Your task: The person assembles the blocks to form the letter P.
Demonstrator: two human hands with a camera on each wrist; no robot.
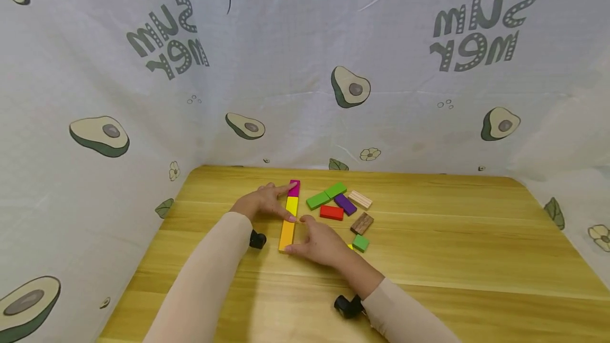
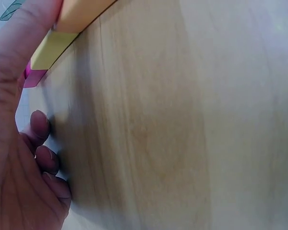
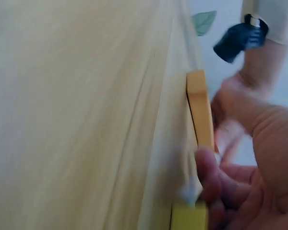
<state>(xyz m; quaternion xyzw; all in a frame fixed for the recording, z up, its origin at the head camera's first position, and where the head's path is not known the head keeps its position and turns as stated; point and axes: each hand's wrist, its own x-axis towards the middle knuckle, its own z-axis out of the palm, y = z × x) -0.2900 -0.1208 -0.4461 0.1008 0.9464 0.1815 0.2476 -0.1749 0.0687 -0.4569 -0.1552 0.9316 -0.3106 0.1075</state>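
Observation:
A magenta block (image 1: 294, 189), a yellow block (image 1: 292, 205) and an orange block (image 1: 287, 234) lie end to end in a straight row. From the left, my left hand (image 1: 264, 202) reaches over it: the extended index fingertip touches the magenta block, and the thumb rests by the yellow-orange joint. In the left wrist view, its other fingers (image 2: 48, 160) are bent near the wood. My right hand (image 1: 324, 242) holds the orange block between the thumb at its near end and fingers near its far end, close to the left thumb. The right wrist view is blurred around those fingertips.
Right of the row lie two green blocks (image 1: 326, 196), a purple block (image 1: 345, 204), a red block (image 1: 331, 213), a pale wood block (image 1: 360, 199), a brown block (image 1: 362, 223) and a small green block (image 1: 360, 243). A yellow piece (image 1: 350, 246) shows beside the right wrist. A printed curtain (image 1: 286, 78) encloses the table (image 1: 452, 253).

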